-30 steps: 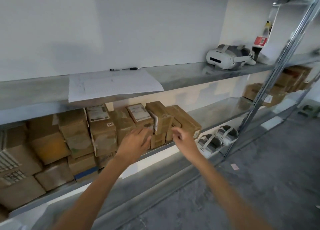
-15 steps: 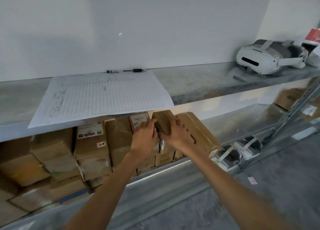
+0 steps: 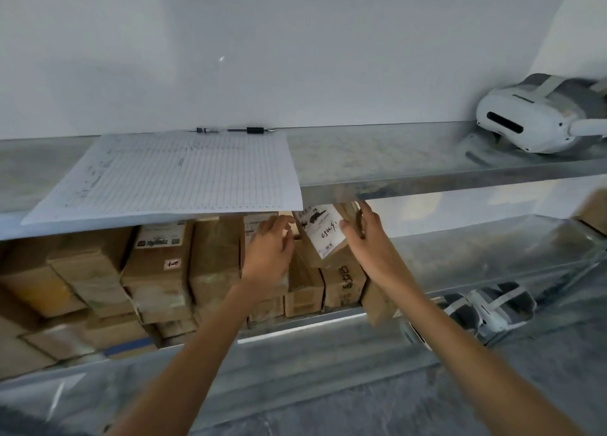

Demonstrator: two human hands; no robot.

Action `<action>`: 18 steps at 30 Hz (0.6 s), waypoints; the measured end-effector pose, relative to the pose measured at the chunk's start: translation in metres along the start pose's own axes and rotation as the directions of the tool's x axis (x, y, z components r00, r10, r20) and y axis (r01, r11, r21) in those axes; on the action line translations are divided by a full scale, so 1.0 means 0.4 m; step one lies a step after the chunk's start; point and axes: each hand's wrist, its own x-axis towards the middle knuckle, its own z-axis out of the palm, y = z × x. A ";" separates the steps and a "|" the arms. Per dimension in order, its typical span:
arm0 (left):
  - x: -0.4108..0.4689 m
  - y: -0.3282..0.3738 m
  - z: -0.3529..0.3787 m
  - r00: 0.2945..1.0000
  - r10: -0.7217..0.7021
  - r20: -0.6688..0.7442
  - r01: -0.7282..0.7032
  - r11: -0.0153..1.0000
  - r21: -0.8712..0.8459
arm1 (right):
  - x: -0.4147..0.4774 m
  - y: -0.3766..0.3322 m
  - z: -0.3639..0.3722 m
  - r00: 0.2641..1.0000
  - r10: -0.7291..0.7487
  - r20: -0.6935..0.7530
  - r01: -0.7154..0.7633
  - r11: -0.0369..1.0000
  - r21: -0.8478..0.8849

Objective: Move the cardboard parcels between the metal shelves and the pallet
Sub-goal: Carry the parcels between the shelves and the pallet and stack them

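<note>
both forearms reach up from the bottom edge, elbows cut off. the left hand point(image 3: 269, 243) holds the left edge of a tilted parcel point(image 3: 323, 236) with curled fingers. the right hand point(image 3: 366, 238) grips its right side, thumb in front, fingers behind. the parcel hangs between the two hands, above the middle shelf point(image 3: 492, 251), its top corner hidden behind the lip of the upper shelf point(image 3: 394, 162). its one white label bears handwriting too blurred to read. below and left of the left hand sit the stacked parcels point(image 3: 157, 271), blurred and overlapping, too many to count surely. below the right wrist are two headsets point(image 3: 489, 304), one partly hidden by the forearm. above the left hand, one lined sheet point(image 3: 184, 176) overhangs the lip, with one pen point(image 3: 235, 130) beyond it. far right of the right hand sits one white headset point(image 3: 525, 123), cut off by the frame.
</note>
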 end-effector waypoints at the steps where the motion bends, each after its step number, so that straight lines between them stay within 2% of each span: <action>1: -0.008 0.024 0.007 1.000 -0.016 -0.022 0.015 0.997 -0.070 | -0.015 -0.001 -0.012 1.000 -0.009 0.008 0.009 0.998 0.068; 4: -0.039 0.102 0.030 0.998 -0.039 -0.058 0.022 0.965 -0.261 | -0.058 0.011 -0.036 0.998 -0.045 0.042 0.040 0.994 0.102; 8: -0.093 0.174 0.076 0.992 -0.065 -0.108 0.023 0.936 -0.351 | -0.107 0.069 -0.053 0.992 -0.063 0.107 0.029 0.954 0.297; 10: -0.127 0.204 0.089 0.988 -0.125 -0.086 0.068 0.874 -0.482 | -0.130 0.097 -0.072 0.987 -0.056 0.152 0.001 0.941 0.340; 13: -0.194 0.237 0.103 0.992 -0.116 -0.054 0.053 0.755 -0.653 | -0.178 0.115 -0.104 0.964 -0.131 0.230 0.045 0.937 0.346; 18: -0.308 0.260 0.106 0.968 -0.221 -0.116 0.098 0.764 -0.637 | -0.236 0.121 -0.128 0.890 -0.288 0.354 0.194 0.941 0.278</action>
